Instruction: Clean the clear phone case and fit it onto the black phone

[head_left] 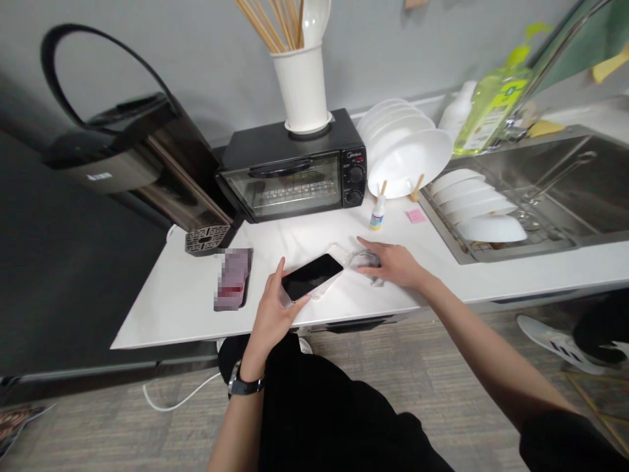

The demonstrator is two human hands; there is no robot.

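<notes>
On the white counter (171, 298), a phone (313, 276) lies with its black screen facing up. My left hand (275, 305) grips the phone's left end, thumb on the near edge and fingers at the far edge. A clear, see-through item (334, 252) shows around the phone's right end; its kind is hard to make out. Just right of the phone, my right hand (393, 263) has its thumb and fingers around a crumpled grey cloth-like piece (366, 260). Beyond that hand stands a small white spray bottle (377, 215) with a blue and yellow label.
A second phone (233, 278) lies left. Behind are a water dispenser (187, 177), a toaster oven (295, 180) bearing a white utensil holder (302, 85), and racked plates (410, 157). Right is a sink (555, 183) with bowls (484, 203). Another person's shoe (555, 341) shows on the floor.
</notes>
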